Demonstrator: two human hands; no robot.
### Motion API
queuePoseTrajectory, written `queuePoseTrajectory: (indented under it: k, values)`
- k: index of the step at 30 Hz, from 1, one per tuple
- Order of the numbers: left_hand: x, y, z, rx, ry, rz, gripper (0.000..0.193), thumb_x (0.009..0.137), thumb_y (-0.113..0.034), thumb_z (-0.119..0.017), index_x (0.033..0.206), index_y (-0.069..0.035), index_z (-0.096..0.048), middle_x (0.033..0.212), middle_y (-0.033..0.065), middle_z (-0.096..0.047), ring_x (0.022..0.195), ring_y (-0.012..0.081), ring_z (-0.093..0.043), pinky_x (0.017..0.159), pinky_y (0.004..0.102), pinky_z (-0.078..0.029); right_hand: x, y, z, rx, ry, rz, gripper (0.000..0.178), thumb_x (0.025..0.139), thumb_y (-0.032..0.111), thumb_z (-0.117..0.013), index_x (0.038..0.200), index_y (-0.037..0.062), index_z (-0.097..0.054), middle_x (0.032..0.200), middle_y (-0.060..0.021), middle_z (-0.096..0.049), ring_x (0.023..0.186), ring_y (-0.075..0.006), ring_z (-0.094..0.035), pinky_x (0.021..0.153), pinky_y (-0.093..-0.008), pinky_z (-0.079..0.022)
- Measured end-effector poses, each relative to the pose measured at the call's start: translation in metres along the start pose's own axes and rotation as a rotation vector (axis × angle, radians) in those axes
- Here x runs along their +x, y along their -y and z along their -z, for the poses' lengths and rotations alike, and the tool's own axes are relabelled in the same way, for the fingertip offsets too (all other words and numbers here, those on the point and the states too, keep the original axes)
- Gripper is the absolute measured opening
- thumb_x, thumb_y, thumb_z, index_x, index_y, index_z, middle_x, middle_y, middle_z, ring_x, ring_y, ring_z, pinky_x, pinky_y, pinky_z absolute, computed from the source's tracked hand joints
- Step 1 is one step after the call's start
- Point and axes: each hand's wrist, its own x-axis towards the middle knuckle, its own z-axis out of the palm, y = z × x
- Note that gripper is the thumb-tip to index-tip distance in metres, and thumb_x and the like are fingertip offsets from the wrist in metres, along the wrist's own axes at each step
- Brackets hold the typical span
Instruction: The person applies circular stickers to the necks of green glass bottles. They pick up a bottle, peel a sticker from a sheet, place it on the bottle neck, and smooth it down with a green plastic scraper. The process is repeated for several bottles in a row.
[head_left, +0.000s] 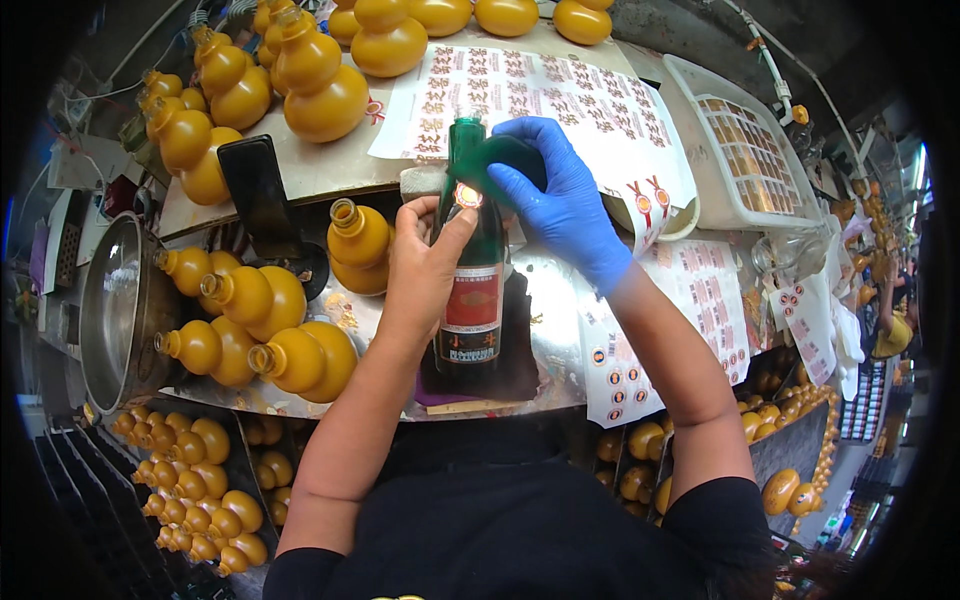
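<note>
A dark green glass bottle (pixel 488 240) with a red and black label lies in front of me, its neck pointing away. My left hand (pixel 425 260), bare, is closed around the bottle's side, with the thumb pressed beside a shiny round sticker (pixel 467 194) at the shoulder. In a blue glove, my right hand (pixel 570 200) pinches a dark green, blurred pad (pixel 505 160) between thumb and fingers, just over the bottle's neck. Under the bottle is a dark cloth (pixel 518 330). Glare hides the sticker's details.
Yellow gourd-shaped bottles (pixel 325 100) crowd the left and far side, with several more below the table. Sticker sheets (pixel 540 90) lie beyond and to the right (pixel 690 300). A phone (pixel 255 185) stands on the left near a metal basin (pixel 110 330); a white plastic basket (pixel 720 185) stands at right.
</note>
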Motion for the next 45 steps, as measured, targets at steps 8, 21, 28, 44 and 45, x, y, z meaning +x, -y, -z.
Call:
queuePoseTrajectory:
  k: [8, 21, 28, 44, 45]
  values:
    - [-0.002, 0.001, 0.002, 0.008, -0.001, -0.007, 0.050, 0.086, -0.019, -0.068, 0.120, 0.005, -0.039, 0.112, 0.0147, -0.053, 0.100, 0.0148, -0.054, 0.089, 0.0260, -0.044, 0.011, 0.018, 0.009, 0.219, 0.079, -0.104, 0.030, 0.089, 0.010, -0.063, 0.116, 0.0056, -0.050, 0.111, -0.0117, -0.059, 0.105, -0.0175, -0.057, 0.093, -0.0288, -0.046]
    - [-0.002, -0.001, 0.022, -0.161, 0.101, 0.067, 0.051, 0.098, -0.038, -0.025, 0.126, 0.000, -0.043, 0.118, 0.0131, -0.056, 0.110, 0.0205, -0.054, 0.100, 0.0346, -0.039, -0.013, 0.055, -0.004, -0.551, 0.533, 0.657, 0.042, 0.067, -0.001, -0.071, 0.105, 0.0150, -0.066, 0.090, -0.0048, -0.064, 0.080, -0.0266, -0.062, 0.075, -0.0351, -0.049]
    - [-0.001, -0.001, 0.023, -0.230, 0.127, 0.074, 0.049, 0.099, -0.040, -0.028, 0.123, -0.001, -0.046, 0.118, 0.0109, -0.055, 0.111, 0.0180, -0.053, 0.101, 0.0311, -0.039, 0.027, 0.021, 0.005, 0.038, 0.116, -0.200, 0.022, 0.084, 0.012, -0.068, 0.104, 0.0015, -0.063, 0.098, -0.0069, -0.066, 0.088, -0.0113, -0.062, 0.082, -0.0269, -0.050]
    - [-0.005, -0.011, 0.008, -0.130, 0.072, 0.108, 0.048, 0.090, -0.024, -0.064, 0.123, 0.001, -0.040, 0.114, 0.0118, -0.054, 0.103, 0.0143, -0.055, 0.092, 0.0275, -0.045, -0.018, -0.003, 0.000, 0.304, -0.039, -0.204, 0.026, 0.087, 0.007, -0.067, 0.110, 0.0008, -0.056, 0.103, -0.0060, -0.065, 0.094, -0.0108, -0.060, 0.084, -0.0254, -0.050]
    - [-0.004, -0.009, 0.007, -0.100, 0.080, 0.088, 0.049, 0.089, -0.022, -0.065, 0.123, 0.002, -0.039, 0.115, 0.0123, -0.054, 0.104, 0.0145, -0.054, 0.092, 0.0278, -0.045, -0.012, -0.012, 0.001, 0.242, -0.054, -0.170, 0.027, 0.087, 0.007, -0.067, 0.110, 0.0005, -0.056, 0.103, -0.0065, -0.065, 0.094, -0.0107, -0.060, 0.085, -0.0257, -0.050]
